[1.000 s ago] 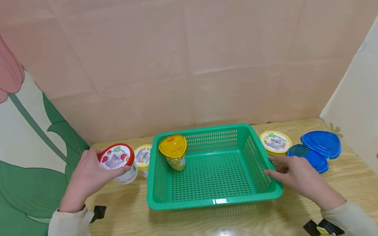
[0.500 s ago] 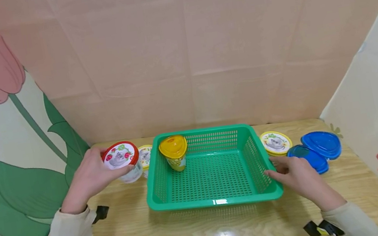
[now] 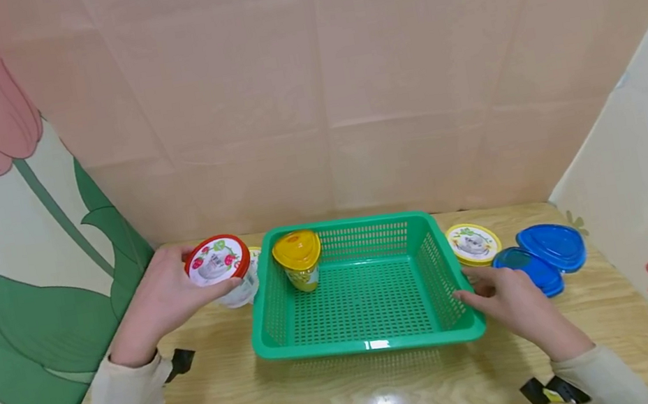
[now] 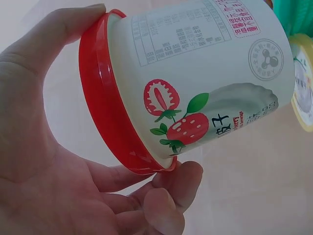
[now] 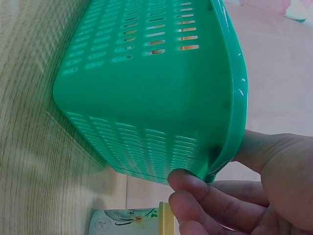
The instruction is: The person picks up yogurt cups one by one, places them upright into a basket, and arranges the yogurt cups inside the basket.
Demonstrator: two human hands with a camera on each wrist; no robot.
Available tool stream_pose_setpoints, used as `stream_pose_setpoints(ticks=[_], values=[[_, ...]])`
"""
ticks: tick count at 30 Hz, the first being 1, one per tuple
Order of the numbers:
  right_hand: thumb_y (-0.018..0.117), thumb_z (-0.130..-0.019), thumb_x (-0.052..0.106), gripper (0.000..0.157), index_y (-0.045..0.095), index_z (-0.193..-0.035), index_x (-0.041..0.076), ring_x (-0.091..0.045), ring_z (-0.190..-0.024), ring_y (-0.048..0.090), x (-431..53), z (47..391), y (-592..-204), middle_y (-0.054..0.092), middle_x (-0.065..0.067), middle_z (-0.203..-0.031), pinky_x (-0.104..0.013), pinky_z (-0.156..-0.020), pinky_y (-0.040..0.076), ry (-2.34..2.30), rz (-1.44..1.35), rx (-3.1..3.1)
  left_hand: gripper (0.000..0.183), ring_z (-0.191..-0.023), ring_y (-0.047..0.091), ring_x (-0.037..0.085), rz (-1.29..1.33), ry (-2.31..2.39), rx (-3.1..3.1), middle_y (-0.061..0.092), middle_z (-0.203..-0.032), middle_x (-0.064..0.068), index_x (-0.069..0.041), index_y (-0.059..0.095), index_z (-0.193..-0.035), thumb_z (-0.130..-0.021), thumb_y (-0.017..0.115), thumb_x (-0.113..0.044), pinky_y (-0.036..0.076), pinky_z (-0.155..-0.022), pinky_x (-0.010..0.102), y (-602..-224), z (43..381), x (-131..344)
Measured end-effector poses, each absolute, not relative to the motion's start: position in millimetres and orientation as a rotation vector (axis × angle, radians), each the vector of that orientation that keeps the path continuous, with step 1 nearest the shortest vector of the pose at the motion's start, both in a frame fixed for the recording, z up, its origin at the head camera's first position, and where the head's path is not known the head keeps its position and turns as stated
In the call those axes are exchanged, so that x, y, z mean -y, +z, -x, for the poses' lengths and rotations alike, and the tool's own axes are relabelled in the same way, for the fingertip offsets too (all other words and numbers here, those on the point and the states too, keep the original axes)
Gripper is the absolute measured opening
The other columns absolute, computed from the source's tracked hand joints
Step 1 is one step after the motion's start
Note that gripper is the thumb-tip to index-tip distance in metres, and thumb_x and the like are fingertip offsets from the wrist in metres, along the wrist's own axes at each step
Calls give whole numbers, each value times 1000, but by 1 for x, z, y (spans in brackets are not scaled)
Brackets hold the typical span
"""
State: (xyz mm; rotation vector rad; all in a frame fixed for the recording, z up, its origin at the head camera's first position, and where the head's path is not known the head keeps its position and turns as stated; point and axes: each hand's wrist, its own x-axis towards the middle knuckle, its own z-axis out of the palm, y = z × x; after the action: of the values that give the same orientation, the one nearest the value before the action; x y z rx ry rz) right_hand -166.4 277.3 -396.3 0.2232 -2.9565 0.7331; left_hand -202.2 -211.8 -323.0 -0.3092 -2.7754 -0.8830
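L hand (image 3: 169, 293) holds red-lid tub (image 3: 217, 260) round its lid, long axis approx. upright, just L of basket (image 3: 335, 350). R hand (image 3: 512, 303) grips basket's R rim (image 5: 238, 73); L hand's nearer the yellow cup (image 3: 297, 252) inside, L end.

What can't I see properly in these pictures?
Head view: what's inside the strawberry tub, covered by its red lid.
Head view: most of the left yellow-lidded tub, hidden behind the strawberry tub.
Right wrist view: part of the right yellow-lidded tub, cut off by the bottom edge.
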Motion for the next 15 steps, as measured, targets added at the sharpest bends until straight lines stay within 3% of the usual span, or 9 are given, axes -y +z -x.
stream_pose_setpoints(ticks=[6,15], values=[[68,-85,39,53,61,-121,0,-16,-74,64,-277,165,-398,70,-5,-83,-31,-56,50,725,-258,2927,63,-75,55,15,389,-873,2726,63,-86,-6,-15,62,-100,-63,74,-65,49,-59,31,-320,201,204],[68,-85,37,52,61,-122,2,-13,-72,63,-277,165,-397,69,-2,-80,-27,-55,48,716,-257,2940,80,-90,53,18,342,-949,2795,57,-105,-2,-12,54,-118,-62,74,-66,49,-70,32,-319,196,193]])
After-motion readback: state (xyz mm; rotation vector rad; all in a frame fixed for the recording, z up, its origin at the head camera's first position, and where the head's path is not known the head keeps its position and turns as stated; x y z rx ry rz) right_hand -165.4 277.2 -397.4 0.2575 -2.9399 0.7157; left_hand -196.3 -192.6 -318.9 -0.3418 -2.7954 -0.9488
